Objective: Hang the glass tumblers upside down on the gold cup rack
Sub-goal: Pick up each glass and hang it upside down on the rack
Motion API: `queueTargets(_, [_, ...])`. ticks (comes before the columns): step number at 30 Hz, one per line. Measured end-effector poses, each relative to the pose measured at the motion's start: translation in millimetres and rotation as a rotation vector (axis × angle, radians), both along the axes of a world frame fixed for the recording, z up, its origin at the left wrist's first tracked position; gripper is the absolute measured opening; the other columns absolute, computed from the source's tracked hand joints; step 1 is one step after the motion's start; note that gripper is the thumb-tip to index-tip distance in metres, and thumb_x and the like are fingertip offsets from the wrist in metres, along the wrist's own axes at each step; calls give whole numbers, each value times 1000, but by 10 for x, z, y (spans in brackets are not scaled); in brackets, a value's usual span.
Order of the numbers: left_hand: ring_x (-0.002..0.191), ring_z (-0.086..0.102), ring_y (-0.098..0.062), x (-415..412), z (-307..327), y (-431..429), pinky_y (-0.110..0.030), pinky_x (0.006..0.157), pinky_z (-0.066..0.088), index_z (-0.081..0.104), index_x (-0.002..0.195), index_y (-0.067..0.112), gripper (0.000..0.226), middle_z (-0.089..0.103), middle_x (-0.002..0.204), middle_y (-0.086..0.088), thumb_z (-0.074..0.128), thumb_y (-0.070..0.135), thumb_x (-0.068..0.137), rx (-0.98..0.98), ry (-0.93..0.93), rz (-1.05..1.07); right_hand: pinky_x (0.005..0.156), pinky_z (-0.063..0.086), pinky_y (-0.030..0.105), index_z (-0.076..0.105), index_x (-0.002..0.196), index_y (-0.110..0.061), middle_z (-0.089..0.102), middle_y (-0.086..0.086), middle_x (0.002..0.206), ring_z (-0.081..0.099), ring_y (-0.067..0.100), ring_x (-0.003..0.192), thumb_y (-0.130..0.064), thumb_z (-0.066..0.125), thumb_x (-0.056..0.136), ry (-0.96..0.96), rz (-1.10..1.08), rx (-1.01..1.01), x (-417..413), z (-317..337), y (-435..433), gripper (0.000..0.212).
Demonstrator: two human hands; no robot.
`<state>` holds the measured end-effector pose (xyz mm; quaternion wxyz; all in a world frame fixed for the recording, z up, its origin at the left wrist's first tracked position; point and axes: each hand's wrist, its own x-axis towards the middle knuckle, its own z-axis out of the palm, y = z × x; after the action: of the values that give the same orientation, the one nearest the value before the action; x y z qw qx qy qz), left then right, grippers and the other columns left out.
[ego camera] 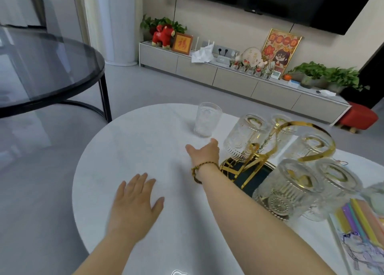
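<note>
One ribbed glass tumbler point(205, 119) stands upright near the far edge of the white round table point(133, 141). To its right stands the gold cup rack point(268, 150) on a dark base, with several tumblers hanging upside down on its arms, such as the nearest one point(284, 189). My right hand point(204, 153) reaches out empty, fingers apart, a short way below the upright tumbler and left of the rack; a braided bracelet sits on its wrist. My left hand point(135, 200) lies flat and open on the table.
A box of coloured straws or pens point(361, 216) lies at the table's right. A dark glass round table point(45, 67) stands to the left. Beyond the floor are a long low TV cabinet point(228, 75) with ornaments and a red stool point(358, 116).
</note>
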<state>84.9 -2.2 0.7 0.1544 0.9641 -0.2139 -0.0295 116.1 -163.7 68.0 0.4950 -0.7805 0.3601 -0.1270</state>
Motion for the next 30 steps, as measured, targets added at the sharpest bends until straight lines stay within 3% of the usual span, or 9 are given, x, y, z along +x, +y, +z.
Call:
queueTargets(4, [141, 15, -15, 23, 8, -5, -37, 117, 7, 30, 135, 21, 87, 25, 151, 1, -3, 59, 65, -38, -13, 11, 103, 33, 43, 10, 136, -5, 28, 18, 143, 27, 33, 129, -22, 67, 72, -70, -220, 30, 467, -276, -289, 87])
queueTargets(8, [129, 43, -26, 22, -12, -20, -47, 109, 27, 55, 118, 11, 75, 52, 135, -9, 15, 53, 70, -68, -26, 24, 107, 31, 45, 6, 137, -8, 28, 15, 144, 22, 29, 133, -24, 69, 69, -122, -252, -12, 826, -445, -471, 94])
queueTargets(12, [122, 51, -28, 39, -18, -29, -41, 109, 27, 61, 111, 9, 66, 60, 126, -11, 23, 48, 73, -32, -20, 23, 108, 30, 44, 6, 137, -11, 32, 14, 142, 27, 29, 131, -30, 72, 66, -152, -261, -57, 1021, -525, -610, 98])
queueTargets(14, [113, 58, -31, 38, 10, -31, -37, 100, 22, 64, 104, 8, 59, 65, 118, -13, 29, 45, 73, -4, -34, 9, 106, 33, 45, 8, 137, -13, 36, 14, 140, 32, 31, 128, -33, 73, 64, -161, -274, -85, 1062, -539, -652, 99])
queueTargets(16, [119, 53, -30, 31, 23, -37, -35, 100, 17, 61, 109, 10, 63, 61, 124, -12, 25, 47, 73, -23, -1, 2, 104, 35, 45, 11, 135, -12, 41, 15, 136, 37, 32, 125, -34, 72, 65, -134, -284, -103, 1082, -545, -685, 96])
queueTargets(18, [137, 28, -19, 42, -16, -44, -31, 111, 5, 45, 127, 18, 80, 37, 146, -3, 6, 55, 68, -29, 0, 13, 101, 38, 45, 19, 131, -10, 46, 16, 131, 41, 34, 120, -33, 71, 65, -116, -279, -110, 1081, -536, -704, 87])
queueTargets(20, [142, 7, -12, 56, -58, -32, -32, 115, -2, 29, 135, 24, 90, 18, 153, 5, -6, 58, 60, -42, -7, 39, 98, 41, 45, 25, 125, -7, 47, 16, 127, 44, 34, 116, -31, 71, 64, -128, -266, -98, 1048, -514, -681, 80])
queueTargets(26, [142, 8, -12, 56, -35, -47, -34, 116, 2, 30, 135, 24, 93, 19, 153, 5, -8, 59, 57, -36, 0, 49, 102, 35, 49, 25, 126, -12, 39, 9, 130, 42, 30, 115, -31, 67, 65, -231, -210, -68, 707, -404, -321, 76])
queueTargets(30, [142, 8, -13, 16, 18, -40, -35, 116, 3, 27, 136, 22, 70, 18, 153, 3, 10, 59, 79, -35, 22, 35, 83, 40, 29, 28, 126, -16, 38, 6, 126, 45, 22, 110, -25, 69, 64, -381, -95, -24, 279, -45, -35, 75])
